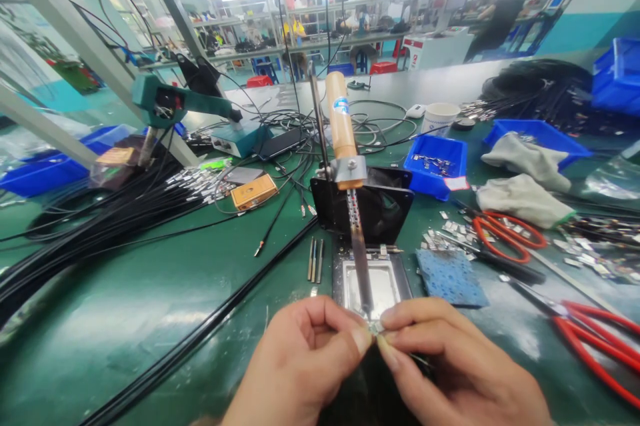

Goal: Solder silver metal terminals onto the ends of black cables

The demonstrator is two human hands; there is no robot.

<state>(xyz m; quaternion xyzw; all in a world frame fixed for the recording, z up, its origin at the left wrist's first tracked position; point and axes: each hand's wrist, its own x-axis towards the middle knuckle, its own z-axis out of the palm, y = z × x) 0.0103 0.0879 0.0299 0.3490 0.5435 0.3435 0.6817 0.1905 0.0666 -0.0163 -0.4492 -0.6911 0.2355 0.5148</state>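
Observation:
Both my hands meet at the front of a soldering iron with a wooden handle point(341, 113), clamped upright with its tip pointing down. Thumb and forefinger of my left hand point(315, 353) are pinched together just below the tip. My right hand point(445, 353) is pinched too, at the same spot. A tiny pale, shiny piece point(374, 327) shows between the fingertips, too small to name; which hand grips it is unclear. Behind the fingertips lies a shallow metal tray point(390, 283) under the iron. Beside it is a blue sponge point(451, 277).
Red-handled scissors point(505, 234) and another red-handled tool point(595, 339) lie right, near grey gloves point(525, 199). Blue bins point(435, 166) hold small metal parts. Black cables point(100, 219) spread across the left. A black fan point(385, 203) stands behind the iron.

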